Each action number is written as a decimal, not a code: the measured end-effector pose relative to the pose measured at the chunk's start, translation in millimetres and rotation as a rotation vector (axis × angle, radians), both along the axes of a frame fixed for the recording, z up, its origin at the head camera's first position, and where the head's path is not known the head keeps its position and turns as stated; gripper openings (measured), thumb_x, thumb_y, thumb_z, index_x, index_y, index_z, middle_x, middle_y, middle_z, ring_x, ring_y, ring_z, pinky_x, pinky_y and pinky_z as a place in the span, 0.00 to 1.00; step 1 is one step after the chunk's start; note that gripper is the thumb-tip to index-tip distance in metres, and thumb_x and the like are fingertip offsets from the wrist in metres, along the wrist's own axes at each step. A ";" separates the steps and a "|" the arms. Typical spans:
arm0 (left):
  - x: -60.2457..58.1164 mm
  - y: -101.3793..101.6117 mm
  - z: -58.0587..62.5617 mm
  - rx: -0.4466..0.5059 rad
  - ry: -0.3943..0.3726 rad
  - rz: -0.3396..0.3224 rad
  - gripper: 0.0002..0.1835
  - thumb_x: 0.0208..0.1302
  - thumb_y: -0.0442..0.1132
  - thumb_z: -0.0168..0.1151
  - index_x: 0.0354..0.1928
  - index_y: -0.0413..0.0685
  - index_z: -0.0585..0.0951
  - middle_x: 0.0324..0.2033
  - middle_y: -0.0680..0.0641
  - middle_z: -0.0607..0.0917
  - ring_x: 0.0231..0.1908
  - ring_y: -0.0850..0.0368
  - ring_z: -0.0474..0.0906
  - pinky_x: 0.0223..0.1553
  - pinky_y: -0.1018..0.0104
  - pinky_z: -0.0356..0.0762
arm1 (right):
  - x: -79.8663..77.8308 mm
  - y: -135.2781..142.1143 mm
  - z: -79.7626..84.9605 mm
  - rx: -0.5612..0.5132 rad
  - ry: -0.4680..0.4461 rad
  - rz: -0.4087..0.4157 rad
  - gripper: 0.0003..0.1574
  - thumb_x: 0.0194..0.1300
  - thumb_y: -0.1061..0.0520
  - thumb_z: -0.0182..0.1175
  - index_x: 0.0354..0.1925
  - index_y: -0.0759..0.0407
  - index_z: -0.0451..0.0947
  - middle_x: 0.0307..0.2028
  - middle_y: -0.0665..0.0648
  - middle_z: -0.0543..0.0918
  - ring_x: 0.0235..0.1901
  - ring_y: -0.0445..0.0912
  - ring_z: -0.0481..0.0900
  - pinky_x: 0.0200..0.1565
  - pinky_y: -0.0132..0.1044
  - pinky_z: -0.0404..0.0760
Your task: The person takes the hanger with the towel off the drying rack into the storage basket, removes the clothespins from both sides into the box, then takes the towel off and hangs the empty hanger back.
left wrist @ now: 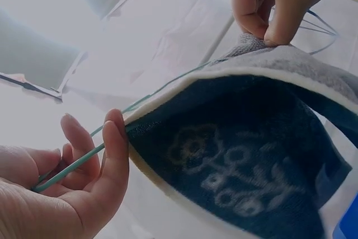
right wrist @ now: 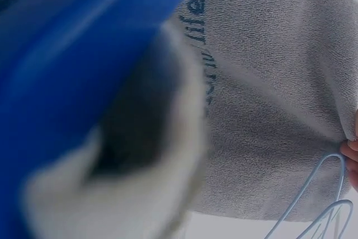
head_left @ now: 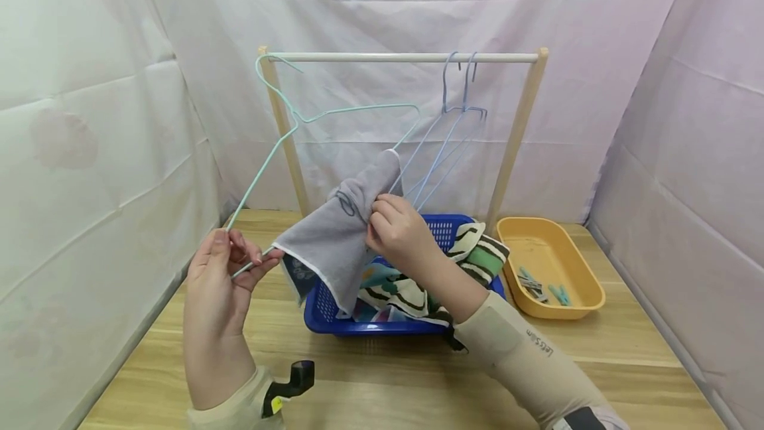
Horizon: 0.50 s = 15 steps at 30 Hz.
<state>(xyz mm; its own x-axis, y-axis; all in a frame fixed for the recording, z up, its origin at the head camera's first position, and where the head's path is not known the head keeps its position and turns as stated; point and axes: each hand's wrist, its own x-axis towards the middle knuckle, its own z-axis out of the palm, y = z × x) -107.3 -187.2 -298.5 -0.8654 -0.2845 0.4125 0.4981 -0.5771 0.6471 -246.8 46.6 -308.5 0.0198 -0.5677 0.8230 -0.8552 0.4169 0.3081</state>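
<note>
A mint-green wire hanger (head_left: 358,109) is tilted in front of the rack, its hook at the upper left. My left hand (head_left: 222,277) grips its lower left corner between thumb and fingers. Over the hanger's bottom bar drapes a small towel (head_left: 322,241), grey outside, with a pale edge. Its dark blue side (left wrist: 240,160) with a pale flower pattern faces the left wrist camera. My right hand (head_left: 401,231) pinches bunched cloth near the towel's right end. Dark lettering (right wrist: 206,54) runs along the grey face in the right wrist view.
A blue basket (head_left: 382,328) behind and below the towel holds striped and patterned cloths (head_left: 486,261). Two light-blue hangers (head_left: 444,88) hang from the white rack bar (head_left: 370,57). To the right stands a yellow tray (head_left: 561,247) with several clothespins (head_left: 560,294).
</note>
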 end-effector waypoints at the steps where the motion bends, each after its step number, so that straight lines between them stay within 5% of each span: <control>1: -0.1 0.2 0.0 0.004 -0.006 0.006 0.15 0.75 0.40 0.48 0.32 0.35 0.72 0.21 0.41 0.77 0.26 0.50 0.80 0.39 0.56 0.84 | -0.3 0.4 -1.1 0.003 0.007 -0.002 0.07 0.49 0.69 0.61 0.22 0.64 0.72 0.28 0.60 0.79 0.40 0.55 0.80 0.49 0.43 0.79; 15: -1.0 3.4 0.8 0.027 -0.100 0.067 0.17 0.75 0.44 0.48 0.31 0.37 0.71 0.20 0.43 0.74 0.25 0.50 0.79 0.38 0.57 0.85 | -1.4 8.9 -10.7 0.058 0.034 -0.028 0.06 0.49 0.69 0.61 0.21 0.64 0.73 0.28 0.60 0.81 0.38 0.53 0.79 0.47 0.41 0.80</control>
